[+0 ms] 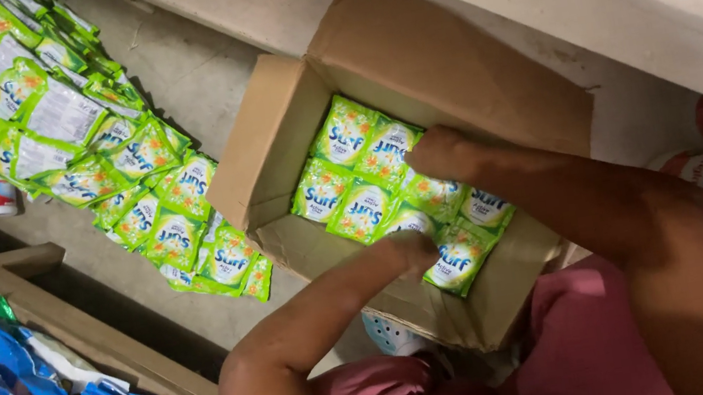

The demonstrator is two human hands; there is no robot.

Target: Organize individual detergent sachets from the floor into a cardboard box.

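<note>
Pink-clad knees (578, 349) sit nearest, against the cardboard box (405, 59). Both hands reach inside: the left hand (410, 249) and right hand (438, 157) press curled onto green sachets (358, 178) lying under and between them. More sachets (84, 145) lie on the floor (194, 72).

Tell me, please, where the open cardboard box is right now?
In the head view, the cardboard box sits on the floor at centre frame, with both hands inside it on green sachets; a long strip of green sachets lies to its left.
</note>
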